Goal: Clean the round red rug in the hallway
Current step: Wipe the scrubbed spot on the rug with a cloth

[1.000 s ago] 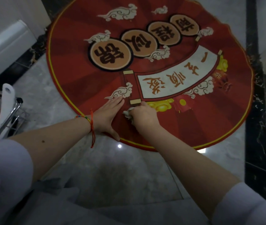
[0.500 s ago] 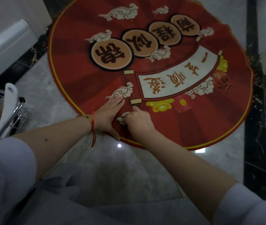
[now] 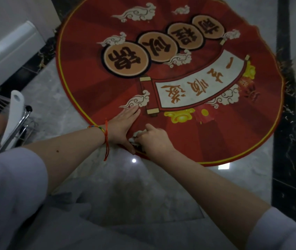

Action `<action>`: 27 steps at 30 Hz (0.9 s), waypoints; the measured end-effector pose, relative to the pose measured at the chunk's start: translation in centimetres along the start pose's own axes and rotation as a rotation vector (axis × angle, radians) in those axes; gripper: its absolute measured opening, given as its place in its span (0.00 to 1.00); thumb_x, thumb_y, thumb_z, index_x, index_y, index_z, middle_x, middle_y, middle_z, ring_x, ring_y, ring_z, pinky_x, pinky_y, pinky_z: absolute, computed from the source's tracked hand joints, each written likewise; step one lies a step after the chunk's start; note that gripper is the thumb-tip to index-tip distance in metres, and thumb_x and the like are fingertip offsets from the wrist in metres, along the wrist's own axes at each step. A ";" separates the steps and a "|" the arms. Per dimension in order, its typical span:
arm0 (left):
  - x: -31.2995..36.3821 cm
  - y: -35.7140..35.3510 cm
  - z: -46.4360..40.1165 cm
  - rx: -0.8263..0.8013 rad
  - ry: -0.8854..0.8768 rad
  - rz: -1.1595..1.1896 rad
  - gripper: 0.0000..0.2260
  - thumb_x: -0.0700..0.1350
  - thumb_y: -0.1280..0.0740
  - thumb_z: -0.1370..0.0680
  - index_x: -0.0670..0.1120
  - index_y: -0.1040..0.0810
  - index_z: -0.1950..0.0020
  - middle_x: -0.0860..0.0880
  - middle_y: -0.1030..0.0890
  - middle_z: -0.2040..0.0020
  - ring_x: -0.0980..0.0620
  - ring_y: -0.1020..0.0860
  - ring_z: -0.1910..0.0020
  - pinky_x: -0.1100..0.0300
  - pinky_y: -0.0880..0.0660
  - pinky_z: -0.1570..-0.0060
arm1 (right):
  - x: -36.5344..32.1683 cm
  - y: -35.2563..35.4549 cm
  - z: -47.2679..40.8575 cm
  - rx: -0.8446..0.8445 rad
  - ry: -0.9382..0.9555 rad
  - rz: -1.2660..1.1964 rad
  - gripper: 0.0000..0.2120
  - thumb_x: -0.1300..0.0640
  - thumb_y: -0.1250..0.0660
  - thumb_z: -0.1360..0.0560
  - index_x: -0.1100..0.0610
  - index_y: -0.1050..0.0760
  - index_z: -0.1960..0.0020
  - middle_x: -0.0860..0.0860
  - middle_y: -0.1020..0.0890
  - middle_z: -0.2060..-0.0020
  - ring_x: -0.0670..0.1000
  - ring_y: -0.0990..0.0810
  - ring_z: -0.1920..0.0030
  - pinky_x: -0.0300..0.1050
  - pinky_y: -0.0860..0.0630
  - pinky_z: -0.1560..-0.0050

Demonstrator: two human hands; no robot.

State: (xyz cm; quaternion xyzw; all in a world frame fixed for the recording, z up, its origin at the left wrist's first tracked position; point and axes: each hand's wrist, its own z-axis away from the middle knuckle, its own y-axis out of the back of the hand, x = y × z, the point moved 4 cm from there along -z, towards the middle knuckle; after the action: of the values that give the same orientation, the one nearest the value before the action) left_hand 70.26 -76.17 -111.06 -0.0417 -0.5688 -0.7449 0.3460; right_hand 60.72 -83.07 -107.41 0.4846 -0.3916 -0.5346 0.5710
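Dim, soft indoor picture with wide-angle bending at the edges.
Small glare spots shine on the glossy grey marble floor (image 3: 133, 160); near sleeves blur.

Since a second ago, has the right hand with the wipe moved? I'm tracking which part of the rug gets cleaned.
Yes. The right hand and its wipe slid back from the printed scroll's end toward the rug's near edge, beside the left hand.

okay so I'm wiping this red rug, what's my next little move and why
Probably push the crumpled white cloth forward, away from you. Your right hand grips it near the edge of the round red rug, beside the flat left hand pressing the rug down; most of the rug lies ahead.
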 end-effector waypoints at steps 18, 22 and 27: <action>-0.4 -0.5 0.1 -0.019 -0.020 -0.048 0.64 0.67 0.25 0.41 0.42 0.62 0.23 0.45 0.64 0.23 0.51 0.64 0.24 0.62 0.67 0.30 | 1.7 -1.1 2.8 -0.001 -0.051 -0.107 0.12 0.55 0.34 0.26 0.45 0.19 0.45 0.43 0.21 0.57 0.50 0.27 0.53 0.39 0.38 0.65; -0.3 -0.4 0.0 -0.011 -0.026 -0.045 0.63 0.68 0.26 0.40 0.42 0.62 0.23 0.45 0.63 0.23 0.52 0.64 0.24 0.61 0.66 0.29 | 3.0 -0.9 3.2 0.076 -0.143 -0.160 0.12 0.53 0.36 0.25 0.46 0.19 0.44 0.41 0.31 0.66 0.50 0.28 0.53 0.40 0.33 0.63; -0.1 -0.5 0.0 -0.024 -0.012 -0.046 0.67 0.77 0.33 0.45 0.42 0.62 0.23 0.44 0.63 0.23 0.53 0.65 0.25 0.62 0.67 0.30 | 1.8 -2.2 4.3 0.106 -0.081 -0.035 0.11 0.55 0.36 0.35 0.46 0.16 0.60 0.41 0.18 0.63 0.49 0.26 0.63 0.38 0.41 0.69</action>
State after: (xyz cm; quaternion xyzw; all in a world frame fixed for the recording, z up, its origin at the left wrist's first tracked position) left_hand 70.06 -76.10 -111.53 -0.0371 -0.5628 -0.7592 0.3248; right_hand 56.23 -85.35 -108.75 0.4989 -0.4337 -0.5423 0.5186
